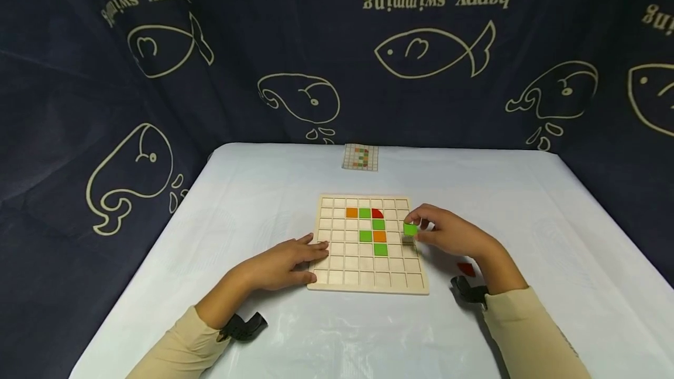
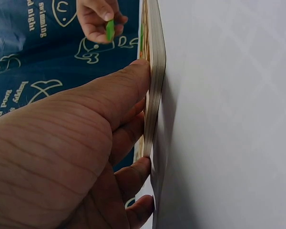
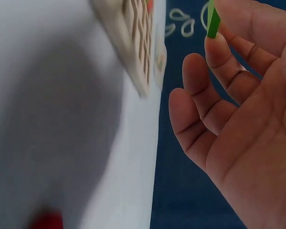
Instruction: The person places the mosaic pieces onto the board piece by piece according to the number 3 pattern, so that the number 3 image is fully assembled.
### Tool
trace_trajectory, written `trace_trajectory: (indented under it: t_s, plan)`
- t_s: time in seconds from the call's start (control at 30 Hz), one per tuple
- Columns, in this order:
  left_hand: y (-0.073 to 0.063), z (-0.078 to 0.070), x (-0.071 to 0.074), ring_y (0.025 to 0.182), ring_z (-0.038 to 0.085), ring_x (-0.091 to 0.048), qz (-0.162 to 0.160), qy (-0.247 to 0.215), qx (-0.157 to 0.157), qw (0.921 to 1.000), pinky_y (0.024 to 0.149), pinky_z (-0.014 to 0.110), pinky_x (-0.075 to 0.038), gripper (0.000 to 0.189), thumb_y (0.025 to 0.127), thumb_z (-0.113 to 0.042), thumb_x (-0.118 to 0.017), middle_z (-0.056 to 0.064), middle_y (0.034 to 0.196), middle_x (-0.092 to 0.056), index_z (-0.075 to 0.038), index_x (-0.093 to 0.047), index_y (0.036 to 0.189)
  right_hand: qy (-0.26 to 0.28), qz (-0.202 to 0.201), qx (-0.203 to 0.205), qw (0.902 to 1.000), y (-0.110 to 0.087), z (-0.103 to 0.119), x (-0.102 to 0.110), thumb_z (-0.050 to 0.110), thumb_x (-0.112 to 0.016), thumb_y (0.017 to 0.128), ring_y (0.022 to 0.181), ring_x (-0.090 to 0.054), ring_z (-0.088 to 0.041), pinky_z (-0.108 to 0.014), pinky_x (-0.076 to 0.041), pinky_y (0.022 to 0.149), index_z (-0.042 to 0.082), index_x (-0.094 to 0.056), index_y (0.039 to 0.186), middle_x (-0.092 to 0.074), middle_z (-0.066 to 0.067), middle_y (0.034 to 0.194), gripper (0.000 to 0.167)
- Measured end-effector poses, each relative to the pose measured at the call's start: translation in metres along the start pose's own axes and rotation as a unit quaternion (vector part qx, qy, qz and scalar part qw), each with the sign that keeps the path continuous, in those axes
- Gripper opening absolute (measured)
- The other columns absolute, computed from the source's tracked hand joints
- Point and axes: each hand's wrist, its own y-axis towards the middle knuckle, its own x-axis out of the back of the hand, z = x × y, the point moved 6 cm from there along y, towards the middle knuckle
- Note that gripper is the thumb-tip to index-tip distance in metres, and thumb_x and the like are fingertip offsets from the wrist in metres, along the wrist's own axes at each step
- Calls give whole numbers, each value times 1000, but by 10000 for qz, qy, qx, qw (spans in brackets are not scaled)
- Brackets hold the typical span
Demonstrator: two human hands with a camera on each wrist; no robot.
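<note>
A wooden grid board (image 1: 337, 263) lies on the table, with several green, orange and red tiles set in its cells. Among them are an orange square (image 1: 351, 213) and a red rounded piece (image 1: 377, 213) in the upper part. My left hand (image 1: 281, 263) rests on the board's left edge, fingers extended over it; the left wrist view shows the thumb at the board's side (image 2: 157, 62). Between thumb and fingertips, my right hand (image 1: 454, 233) pinches a green square tile (image 1: 410, 229) above the board's right edge. The right wrist view shows this tile (image 3: 213, 21) edge-on.
A red piece (image 1: 466, 269) lies on the white table right of the board, under the right forearm. Beyond the board lies a small card (image 1: 360, 157) printed with a coloured grid pattern. A dark cloth (image 1: 316, 28) with fish drawings hangs behind the table.
</note>
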Motion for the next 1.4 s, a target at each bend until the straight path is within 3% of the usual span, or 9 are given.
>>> trace_trajectory:
  t_s: [0.2, 0.73, 1.03, 1.4]
  plan:
    - [0, 0, -1, 147, 37, -23, -9, -15, -18, 10000, 115, 56, -24, 55, 96, -24, -66, 6, 154, -41, -5, -51, 145, 84, 194, 315, 9993, 12, 16, -16, 6, -65, 94, 95, -52, -21, -38, -46, 80, 12, -63, 119, -58, 0, 102, 26]
    - [0, 0, 1, 147, 37, -23, -39, 2, -64, 10000, 115, 56, -23, 55, 96, -24, -67, 7, 154, -41, -5, -51, 145, 343, 651, 571, 9957, 24, 42, -44, 8, -65, 95, 93, -52, -20, -37, -46, 81, 12, -62, 120, -58, 0, 106, 25]
    - [-2, 1, 0, 146, 38, -24, -49, -76, -10, 10000, 114, 57, -23, 54, 96, -23, -67, 7, 153, -42, -5, -52, 145, 14, 1012, 558, 9933, 28, 50, -66, 8, -67, 93, 97, -54, -17, -38, -46, 87, 14, -64, 114, -60, 5, 108, 21]
    - [0, 2, 1, 147, 37, -24, -71, -24, -39, 10000, 114, 56, -24, 55, 96, -25, -66, 6, 154, -41, -6, -51, 145, -357, 1144, 716, 9902, 30, 57, -77, 6, -71, 90, 90, -50, -16, -34, -44, 82, 15, -65, 106, -56, 5, 96, 19]
